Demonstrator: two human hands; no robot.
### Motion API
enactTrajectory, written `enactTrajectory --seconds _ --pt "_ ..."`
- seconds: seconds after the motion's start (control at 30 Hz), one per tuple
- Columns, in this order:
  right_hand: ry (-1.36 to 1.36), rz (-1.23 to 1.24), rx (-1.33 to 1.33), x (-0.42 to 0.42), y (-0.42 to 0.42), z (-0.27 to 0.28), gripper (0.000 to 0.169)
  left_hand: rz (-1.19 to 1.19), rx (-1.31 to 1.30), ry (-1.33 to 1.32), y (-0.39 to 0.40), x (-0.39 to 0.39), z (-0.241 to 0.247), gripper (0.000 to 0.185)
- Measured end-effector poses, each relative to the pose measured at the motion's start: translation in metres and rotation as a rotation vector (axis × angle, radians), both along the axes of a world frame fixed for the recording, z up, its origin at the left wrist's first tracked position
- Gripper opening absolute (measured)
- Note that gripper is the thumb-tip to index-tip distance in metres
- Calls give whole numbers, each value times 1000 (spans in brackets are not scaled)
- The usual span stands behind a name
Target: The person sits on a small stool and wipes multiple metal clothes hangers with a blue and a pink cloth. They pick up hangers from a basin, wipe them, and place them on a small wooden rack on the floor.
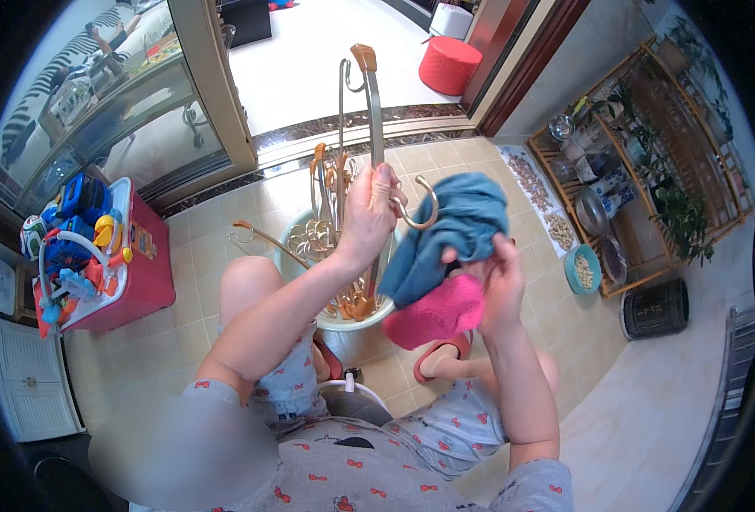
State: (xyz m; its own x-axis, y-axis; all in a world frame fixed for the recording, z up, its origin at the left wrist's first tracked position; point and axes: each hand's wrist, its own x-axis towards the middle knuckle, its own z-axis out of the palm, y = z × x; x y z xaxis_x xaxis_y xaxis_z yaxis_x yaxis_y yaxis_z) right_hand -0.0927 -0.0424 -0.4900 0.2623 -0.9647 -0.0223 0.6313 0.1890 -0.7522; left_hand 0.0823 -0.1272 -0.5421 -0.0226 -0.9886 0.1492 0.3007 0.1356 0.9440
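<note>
My left hand [372,208] grips a coat hanger [376,121] with a flat grey arm, brown end pieces and a gold-coloured hook, held upright above a pale green basin [352,326]. Several similar hangers [318,238] stand and lie in that basin, between my knees. In my right hand [499,288] are a bunched blue-teal cloth [464,214] and a bright pink cloth [438,312] hanging below it. The blue cloth is just right of the hanger's hook; whether they touch I cannot tell. Part of the right fingers is hidden by the cloths.
On the left stands a red toy bin [150,275] topped with toys. A glass sliding door [185,115] and a raised sill [409,118] lie ahead. To the right are a bamboo plant shelf [598,185], a turquoise bowl of peanuts [568,272] and a black bin [656,310].
</note>
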Motion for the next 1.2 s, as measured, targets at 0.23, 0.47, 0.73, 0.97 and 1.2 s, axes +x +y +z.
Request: enactTrajectory --seconds 0.23,0.47,0.73,0.97,1.2 --pt "843 -158 -580 10 -9 -23 26 57 -148 -153 11 -25 -10 34" --pt "1160 -393 -834 2 -7 -17 23 -444 20 89 26 -42 -8 20" --pt "403 -100 -2 -24 -7 -8 28 90 -381 -328 2 -47 -5 23" --pt "704 -122 -74 -39 -15 -25 38 187 -639 -753 20 -37 1 15" --pt "378 -376 -98 -43 -11 -1 37 -197 -243 -343 53 -41 1 25"
